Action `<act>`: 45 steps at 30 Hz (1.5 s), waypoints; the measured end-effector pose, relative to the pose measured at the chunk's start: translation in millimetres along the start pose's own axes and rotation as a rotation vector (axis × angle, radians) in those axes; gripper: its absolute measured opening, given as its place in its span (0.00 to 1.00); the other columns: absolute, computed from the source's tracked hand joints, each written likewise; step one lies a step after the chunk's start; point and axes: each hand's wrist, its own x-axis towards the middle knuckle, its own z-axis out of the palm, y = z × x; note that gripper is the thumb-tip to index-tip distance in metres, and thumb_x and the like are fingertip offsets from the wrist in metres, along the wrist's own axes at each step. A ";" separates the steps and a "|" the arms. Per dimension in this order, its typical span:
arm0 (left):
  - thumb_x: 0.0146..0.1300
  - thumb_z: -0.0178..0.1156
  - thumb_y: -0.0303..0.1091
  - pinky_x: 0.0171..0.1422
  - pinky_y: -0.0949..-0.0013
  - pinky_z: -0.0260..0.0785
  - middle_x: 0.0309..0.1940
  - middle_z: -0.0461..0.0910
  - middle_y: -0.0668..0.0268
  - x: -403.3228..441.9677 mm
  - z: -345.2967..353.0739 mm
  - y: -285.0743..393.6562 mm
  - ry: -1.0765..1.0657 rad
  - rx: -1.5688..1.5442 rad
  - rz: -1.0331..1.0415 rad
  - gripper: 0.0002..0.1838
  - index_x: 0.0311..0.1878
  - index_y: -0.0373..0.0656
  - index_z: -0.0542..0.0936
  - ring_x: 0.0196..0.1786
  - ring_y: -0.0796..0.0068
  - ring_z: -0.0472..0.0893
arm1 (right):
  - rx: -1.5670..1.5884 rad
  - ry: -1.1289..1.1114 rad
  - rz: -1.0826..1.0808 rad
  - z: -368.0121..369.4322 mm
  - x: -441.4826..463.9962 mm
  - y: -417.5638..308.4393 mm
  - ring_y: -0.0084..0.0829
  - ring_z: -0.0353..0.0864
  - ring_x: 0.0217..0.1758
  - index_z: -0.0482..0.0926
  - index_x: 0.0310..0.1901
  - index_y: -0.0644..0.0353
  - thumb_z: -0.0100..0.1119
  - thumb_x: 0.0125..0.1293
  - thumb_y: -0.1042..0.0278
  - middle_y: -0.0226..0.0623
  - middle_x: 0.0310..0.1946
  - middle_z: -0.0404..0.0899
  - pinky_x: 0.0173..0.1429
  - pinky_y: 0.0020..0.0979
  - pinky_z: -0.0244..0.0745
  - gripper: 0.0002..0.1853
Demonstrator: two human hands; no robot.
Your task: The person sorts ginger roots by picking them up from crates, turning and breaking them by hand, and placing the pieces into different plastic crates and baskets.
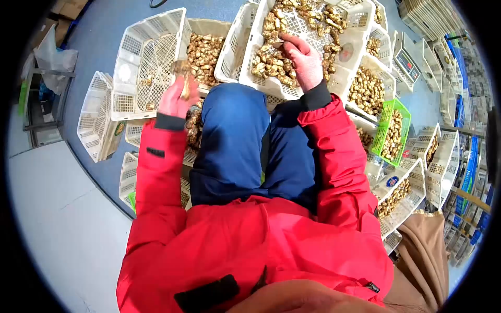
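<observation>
My left hand point(178, 99) is closed around a brown-and-white mushroom point(182, 68), slightly blurred, over the right side of a white plastic crate point(124, 68) with a few small bits on its floor. My right hand point(304, 63) is over another white crate point(344, 70), in front of my knees, with mushrooms point(276, 68) heaped along its sides and mesh floor showing in the middle. Its fingers are pinched together beside a small dark piece that I cannot make out. Between the two crates, a further crate holds a pile of mushrooms point(203, 55).
To the right stand more white crates of mushrooms point(365, 91), a green basket point(383, 130) of mushrooms and a scale point(407, 60) with a lit display. Crates point(94, 122) are stacked at the left. A brown cloth point(425, 255) hangs at the lower right.
</observation>
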 end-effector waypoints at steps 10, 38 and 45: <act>0.56 0.54 0.58 0.48 0.58 0.70 0.41 0.75 0.62 -122.8 -235.9 -136.5 0.920 -0.122 -0.337 0.29 0.52 0.46 0.69 0.43 0.60 0.76 | -0.428 0.123 0.111 -94.5 138.8 112.5 0.23 0.77 0.37 0.69 0.53 0.65 0.54 0.58 0.67 0.37 0.38 0.78 0.38 0.23 0.71 0.21; 0.63 0.49 0.44 0.51 0.68 0.70 0.47 0.73 0.52 130.3 147.4 -59.1 -0.126 0.175 -0.014 0.25 0.54 0.30 0.66 0.46 0.65 0.76 | 0.439 0.033 0.106 -73.7 -1.1 -27.8 0.35 0.80 0.35 0.72 0.40 0.70 0.53 0.59 0.68 0.47 0.37 0.78 0.40 0.30 0.75 0.13; 0.63 0.51 0.39 0.48 0.75 0.69 0.49 0.73 0.61 117.3 174.3 -47.9 -0.201 0.302 0.100 0.23 0.58 0.34 0.65 0.50 0.77 0.73 | 0.071 -0.207 0.261 -49.2 0.6 -8.4 0.24 0.77 0.32 0.72 0.37 0.67 0.58 0.56 0.65 0.36 0.30 0.77 0.37 0.23 0.71 0.14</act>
